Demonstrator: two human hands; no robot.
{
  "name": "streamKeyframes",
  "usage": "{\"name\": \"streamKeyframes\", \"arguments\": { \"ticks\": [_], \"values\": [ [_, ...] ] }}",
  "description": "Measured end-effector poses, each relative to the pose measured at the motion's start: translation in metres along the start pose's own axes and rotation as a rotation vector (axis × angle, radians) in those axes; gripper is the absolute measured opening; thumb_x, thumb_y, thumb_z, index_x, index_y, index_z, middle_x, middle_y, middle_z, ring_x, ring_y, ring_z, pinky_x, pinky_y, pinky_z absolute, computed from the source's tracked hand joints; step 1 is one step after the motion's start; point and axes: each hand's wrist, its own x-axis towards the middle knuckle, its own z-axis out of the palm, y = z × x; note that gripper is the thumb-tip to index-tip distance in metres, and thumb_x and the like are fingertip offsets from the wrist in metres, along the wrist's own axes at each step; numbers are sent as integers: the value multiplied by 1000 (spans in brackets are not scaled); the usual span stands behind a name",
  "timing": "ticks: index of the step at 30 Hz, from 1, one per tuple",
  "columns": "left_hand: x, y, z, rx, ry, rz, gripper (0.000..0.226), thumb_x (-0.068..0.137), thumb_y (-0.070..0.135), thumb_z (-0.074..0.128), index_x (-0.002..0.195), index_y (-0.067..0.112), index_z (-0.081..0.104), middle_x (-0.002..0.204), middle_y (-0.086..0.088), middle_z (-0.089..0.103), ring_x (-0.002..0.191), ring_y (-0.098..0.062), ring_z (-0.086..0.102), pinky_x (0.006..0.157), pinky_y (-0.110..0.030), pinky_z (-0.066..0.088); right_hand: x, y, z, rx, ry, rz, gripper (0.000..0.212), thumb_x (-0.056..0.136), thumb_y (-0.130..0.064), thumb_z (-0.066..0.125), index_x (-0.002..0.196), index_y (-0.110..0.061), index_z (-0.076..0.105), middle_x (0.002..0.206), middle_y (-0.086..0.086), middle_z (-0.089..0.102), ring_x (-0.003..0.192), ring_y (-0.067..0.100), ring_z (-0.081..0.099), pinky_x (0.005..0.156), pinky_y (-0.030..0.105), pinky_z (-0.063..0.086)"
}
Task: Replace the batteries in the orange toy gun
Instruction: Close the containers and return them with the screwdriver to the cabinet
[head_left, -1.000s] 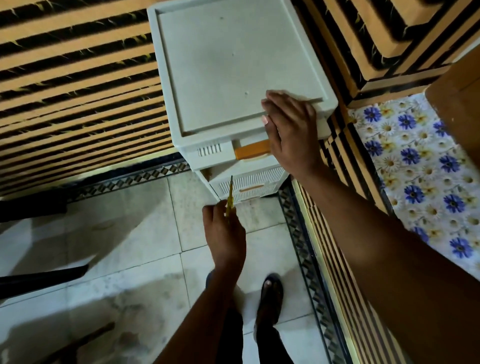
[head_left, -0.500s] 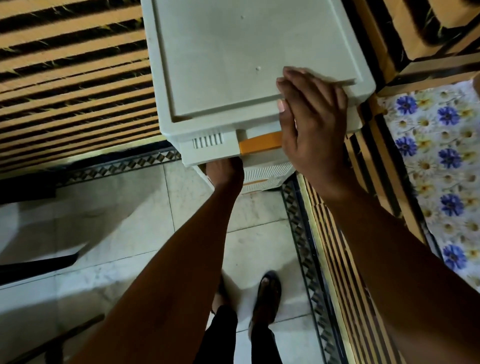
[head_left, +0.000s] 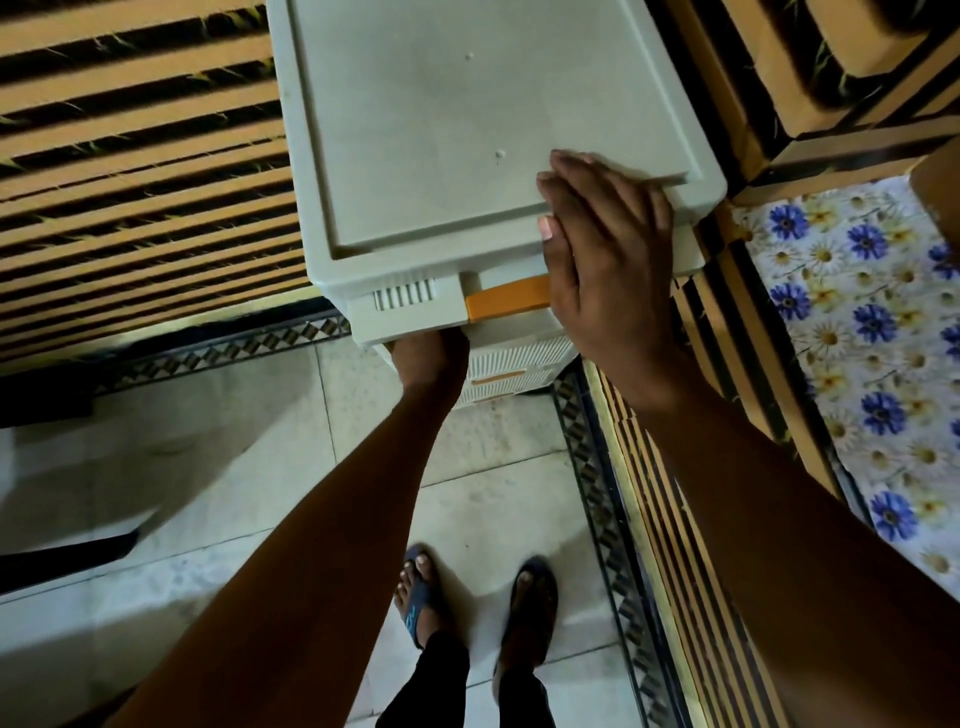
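Observation:
The orange toy gun and batteries are not in view. A white plastic drawer cabinet stands below me, seen from above. Its top drawer has an orange handle. My right hand lies flat on the cabinet's front right corner, holding nothing and partly covering the handle. My left hand reaches in under the top drawer's front, at the lower drawers. Its fingers are hidden, so what it holds cannot be seen.
Striped orange-and-black matting lies left of the cabinet and along the right. A cloth with blue flowers sits at the far right. My feet in sandals stand on the pale tiled floor.
My left hand, which held a thin yellow tool a second ago, has moved forward under the top drawer front; the tool is now out of sight. The right hand stayed on the cabinet.

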Motion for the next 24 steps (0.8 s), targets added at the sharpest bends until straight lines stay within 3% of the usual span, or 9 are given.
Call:
{"name": "streamKeyframes", "arguments": {
  "ticks": [2,6,9,11,15,19,24],
  "values": [
    [-18,2,-13,-23,9,8,15,93,9,52,105,8,62,104,-15,67,97,-35,64,68,-33,47,-3,0,-5,6,-6,-4,37,107,-29,47,127,-8,69,139,13,62,131,30,56,107,46,41],
    [-71,2,-45,-45,42,290,28,90,6,55,117,7,60,114,-12,61,95,-30,61,64,-30,45,-22,-11,-23,5,-21,28,30,101,-21,60,123,-3,68,137,25,56,129,36,53,107,51,44],
    [-99,3,-76,-129,112,427,20,92,3,57,111,3,66,105,-11,64,86,-26,66,64,-37,56,-34,-21,-36,-32,-30,31,22,96,-22,64,114,-9,66,128,19,56,121,32,52,97,50,45],
    [-108,6,-98,-110,196,563,21,92,0,60,110,0,70,102,-12,67,88,-25,67,65,-33,56,-38,-27,-39,-33,-76,8,21,96,-21,63,113,-10,66,124,16,61,118,30,55,94,52,44],
    [-89,25,-131,-15,297,766,30,90,-3,61,119,-5,68,118,-21,66,108,-34,64,85,-36,56,-42,-34,-37,-80,-206,-59,30,99,-25,55,122,-11,67,133,9,63,128,23,55,101,48,33],
    [-49,40,-143,255,235,766,38,102,17,54,138,6,59,147,-17,53,139,-35,46,113,-48,40,-35,-41,-42,-102,-265,-30,25,98,-27,55,117,-16,67,128,6,61,120,26,59,97,47,31],
    [-27,39,-153,313,179,760,44,94,14,61,137,17,62,146,-7,56,135,-30,52,109,-45,45,-33,-44,-56,-94,-320,29,23,99,-32,51,107,-17,66,114,6,59,109,28,56,93,47,33]
  ]
}}
